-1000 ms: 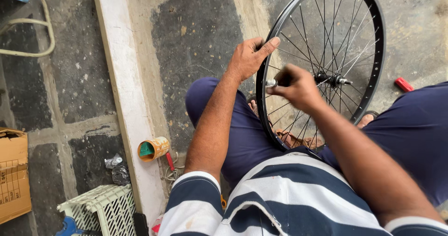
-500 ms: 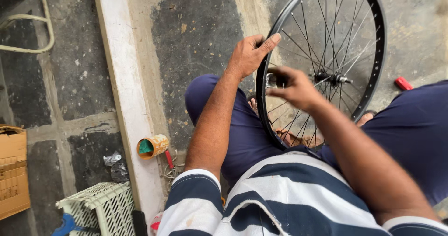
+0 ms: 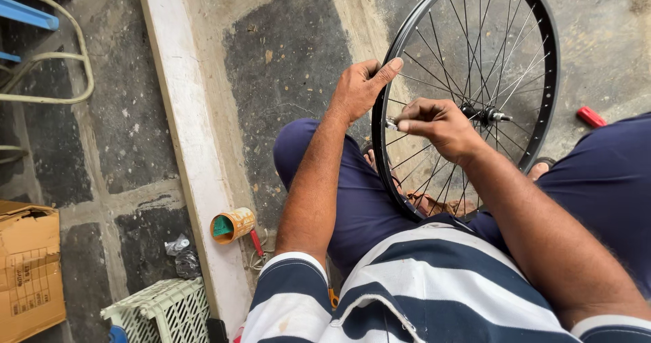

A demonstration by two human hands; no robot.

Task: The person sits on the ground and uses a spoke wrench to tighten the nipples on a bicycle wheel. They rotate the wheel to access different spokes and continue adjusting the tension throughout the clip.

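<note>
I saw a rough concrete floor (image 3: pixel 291 65) under everything, mottled with dark damp patches. A pale raised strip (image 3: pixel 183 126) ran across it from the top down to the lower edge. Left of that strip the floor was dark stone slabs (image 3: pixel 122 133) with light joints. On the strip lay a small orange can (image 3: pixel 232 225) on its side, its open mouth turned left, and a red-handled tool (image 3: pixel 256 243) just beside it. On the slabs sat a cardboard box (image 3: pixel 28 272) at the left edge, a white crate (image 3: pixel 163 310) near the bottom, and crumpled plastic (image 3: pixel 182 255) between crate and can. A small red object (image 3: pixel 591 116) lay on the concrete at the right.
</note>
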